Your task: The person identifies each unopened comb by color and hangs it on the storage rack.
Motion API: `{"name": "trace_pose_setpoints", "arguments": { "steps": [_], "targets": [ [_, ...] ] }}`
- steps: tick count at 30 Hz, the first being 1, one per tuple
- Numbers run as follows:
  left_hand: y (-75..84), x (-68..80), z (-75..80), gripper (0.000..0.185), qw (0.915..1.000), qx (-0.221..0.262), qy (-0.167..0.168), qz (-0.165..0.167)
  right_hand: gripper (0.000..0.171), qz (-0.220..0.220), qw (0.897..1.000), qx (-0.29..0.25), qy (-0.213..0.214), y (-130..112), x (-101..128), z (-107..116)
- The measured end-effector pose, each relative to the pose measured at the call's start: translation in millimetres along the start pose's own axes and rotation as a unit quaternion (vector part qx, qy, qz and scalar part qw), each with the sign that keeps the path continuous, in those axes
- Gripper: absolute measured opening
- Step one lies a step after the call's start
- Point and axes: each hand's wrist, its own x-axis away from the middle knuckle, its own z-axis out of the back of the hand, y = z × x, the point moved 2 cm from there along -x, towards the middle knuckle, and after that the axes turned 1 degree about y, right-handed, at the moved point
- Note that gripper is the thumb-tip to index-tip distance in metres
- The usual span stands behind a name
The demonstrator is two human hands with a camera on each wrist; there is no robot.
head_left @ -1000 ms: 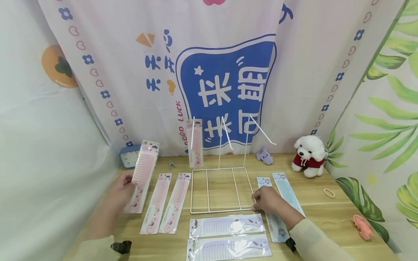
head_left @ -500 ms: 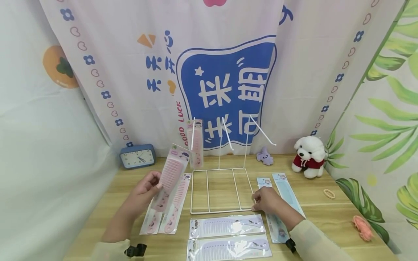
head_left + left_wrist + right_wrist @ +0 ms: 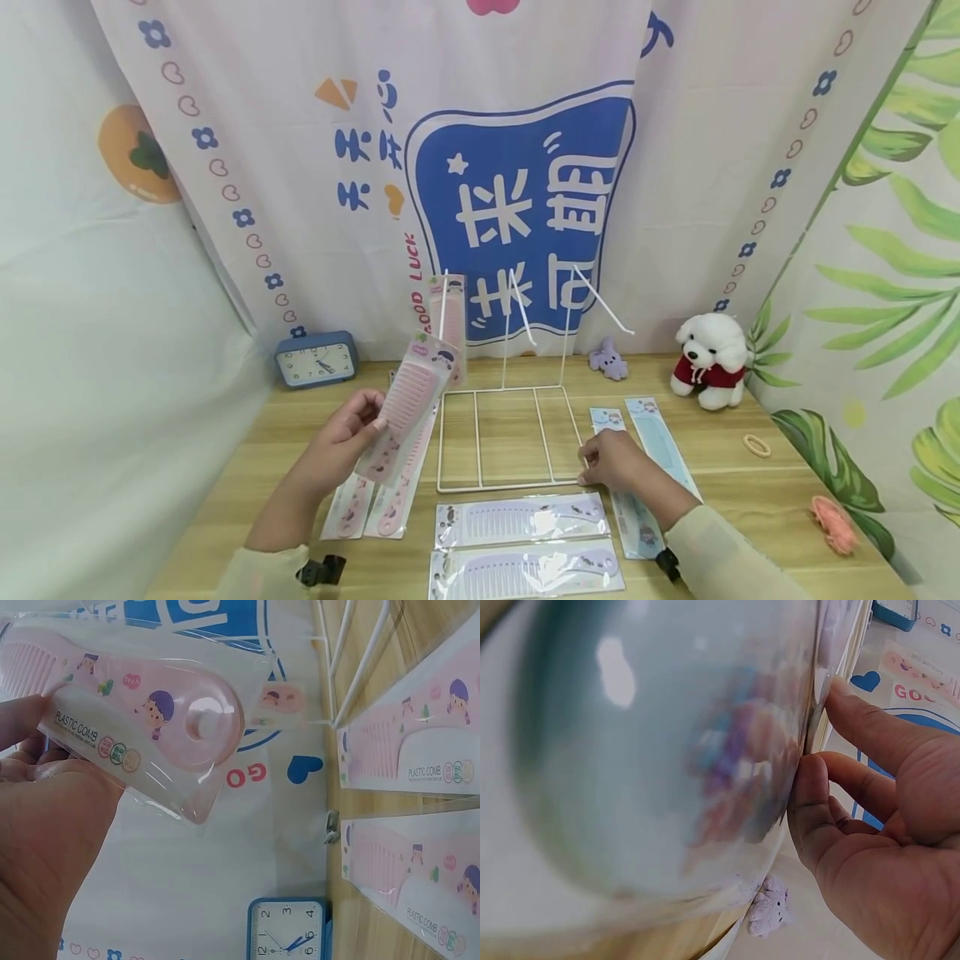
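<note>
My left hand point(image 3: 337, 450) grips a pink comb in a clear packet point(image 3: 408, 404), tilted up and held before the left hook of a white wire rack point(image 3: 510, 485). In the left wrist view the comb's round handle hole faces the camera, and "PLASTIC COMB" is printed on the packet. Another pink packaged comb point(image 3: 454, 308) hangs on that left hook. The middle and right hooks carry nothing. My right hand point(image 3: 617, 460) pinches the front right corner of the rack's base, with a blue packaged comb point(image 3: 636, 521) partly under its wrist.
Two pink packaged combs point(image 3: 390, 508) lie left of the rack, two purple ones point(image 3: 525, 523) in front, a second blue one point(image 3: 660, 442) at right. Around stand a blue clock point(image 3: 315, 360), a purple toy point(image 3: 609, 360) and a white plush dog point(image 3: 711, 358). A hair tie point(image 3: 756, 444) lies right.
My left hand has carried the pink comb from beside the clock rightward, over the two pink packets, to the rack's left hook. My right hand stays on the rack corner.
</note>
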Motion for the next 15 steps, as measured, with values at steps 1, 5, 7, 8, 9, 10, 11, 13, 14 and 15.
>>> {"name": "trace_pose_setpoints", "arguments": {
  "steps": [1,5,7,8,9,10,11,13,14,15],
  "targets": [
    [0.4,-0.4,-0.5,0.016,1.0000,0.001,0.000,0.000,0.033,0.000,1.000,0.000,-0.001,0,0,0],
    [1.0,-1.4,-1.9,0.016,1.0000,0.001,-0.002,-0.003,0.031,-0.003,1.000,0.001,-0.002,0,-1,0],
    [1.5,-2.1,-2.7,0.016,1.0000,0.001,0.001,0.001,0.025,-0.008,1.000,0.000,-0.002,1,-1,0],
    [1.4,-2.5,-3.4,0.016,1.0000,0.000,0.004,0.004,0.024,-0.009,1.000,0.000,-0.002,1,-2,0],
    [1.4,-3.0,-4.2,0.016,0.9999,-0.001,0.008,0.011,0.023,-0.011,1.000,-0.001,0.000,1,-2,0],
    [1.4,-3.6,-5.2,0.016,0.9997,-0.005,0.014,0.018,0.023,-0.011,1.000,-0.001,0.000,1,-2,0],
    [0.7,-4.7,-6.4,0.016,0.9994,-0.007,0.020,0.027,0.024,-0.010,1.000,-0.002,0.000,2,-2,-1],
    [-0.8,-7.6,-9.5,0.016,0.9981,-0.013,0.034,0.049,0.028,-0.010,1.000,-0.005,0.001,2,-2,-1],
    [-1.7,-9.6,-11.1,0.017,0.9971,-0.018,0.043,0.061,0.032,-0.007,1.000,-0.006,0.002,2,-2,-1],
    [-2.7,-12.2,-12.8,0.017,0.9958,-0.022,0.052,0.072,0.034,-0.006,1.000,-0.006,0.002,2,-2,-1]
  ]
}}
